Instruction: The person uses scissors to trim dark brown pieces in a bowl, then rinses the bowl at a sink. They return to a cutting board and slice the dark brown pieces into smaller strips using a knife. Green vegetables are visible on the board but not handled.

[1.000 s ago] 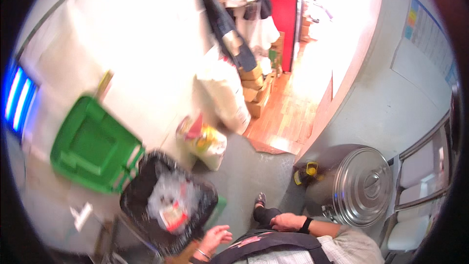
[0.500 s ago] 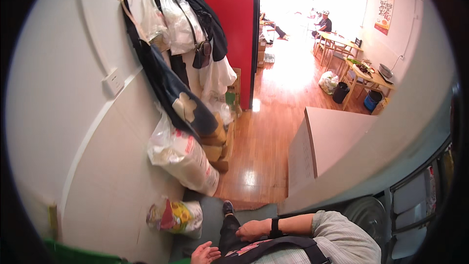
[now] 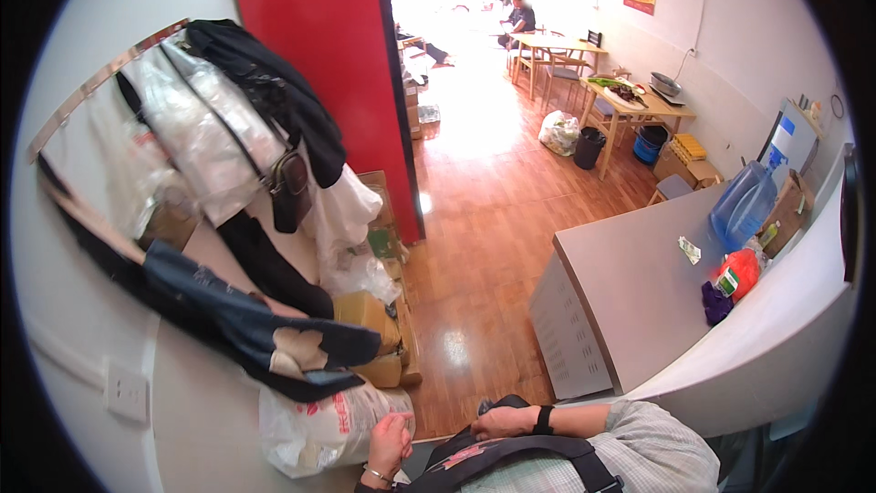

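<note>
Head view: both bare hands are low before the body, near the lower edge, with the forearms bent inward, a posture that seems to keep them close to the worn black apron (image 3: 547,445).
Left hand (image 3: 391,443): fingers part-bent, nothing visible in them; whether the palm is open or closed I cannot tell. It overlaps the white sack (image 3: 315,434) in sight, but contact cannot be made out.
Right hand (image 3: 504,422): back turned upward, fingers bent under and mostly hidden, so I cannot tell whether it grips anything.
White sack: at the foot of the left wall, below the hanging dark-blue apron (image 3: 246,310); probably tucked there to leave the walkway free.
Hook rail (image 3: 108,75): carries the dark-blue apron at its near end and a black jacket (image 3: 274,82) at its far end, with plastic bags (image 3: 196,119) between; hanging likely keeps them off the floor.
Cardboard boxes (image 3: 374,310): against the wall's foot, beside the wooden floor, presumably for the same clearance.
Counter (image 3: 620,283): a blue water bottle (image 3: 744,205) stands by its right edge, with a red-orange bag (image 3: 741,269) and purple cloth (image 3: 718,303) nearer along that edge, perhaps pushed aside to keep the top usable.
</note>
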The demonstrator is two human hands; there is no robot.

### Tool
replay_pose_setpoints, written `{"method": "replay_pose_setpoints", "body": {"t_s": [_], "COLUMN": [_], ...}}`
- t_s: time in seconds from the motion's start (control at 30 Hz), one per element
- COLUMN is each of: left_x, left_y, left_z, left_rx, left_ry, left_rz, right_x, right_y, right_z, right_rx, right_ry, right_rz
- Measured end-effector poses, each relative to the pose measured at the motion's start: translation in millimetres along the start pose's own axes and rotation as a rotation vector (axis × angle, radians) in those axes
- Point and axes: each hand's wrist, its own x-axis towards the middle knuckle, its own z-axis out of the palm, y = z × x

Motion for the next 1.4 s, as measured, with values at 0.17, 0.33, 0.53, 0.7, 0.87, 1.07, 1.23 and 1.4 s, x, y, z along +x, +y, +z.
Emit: {"method": "replay_pose_setpoints", "body": {"t_s": [0.17,0.33,0.53,0.7,0.87,1.07,1.23,1.4], "left_x": [111,266,415,542,726,981,1105,1185], "left_y": [33,43,89,144,222,299,296,243], "left_z": [37,-1,67,120,157,320,530,684], "left_rx": [0.346,0.330,0.396,0.517,0.702,1.093,1.270,1.134], "left_ry": [-0.024,-0.073,-0.092,-0.140,-0.296,-0.632,-0.874,-0.972], "left_rz": [0.212,-0.009,-0.170,-0.242,-0.239,0.025,0.121,0.112], "right_x": [20,21,34,22,3,-26,-26,-53], "right_y": [98,203,339,400,497,533,549,618], "right_z": [-47,-143,-241,-337,-379,-416,-443,-485], "right_rx": [0.050,0.167,0.182,0.377,0.598,0.700,0.925,0.938], "right_ry": [0.123,0.327,0.575,0.606,0.878,1.076,1.091,1.199], "right_rz": [0.040,0.117,0.303,0.292,0.478,0.762,0.913,0.890]}}
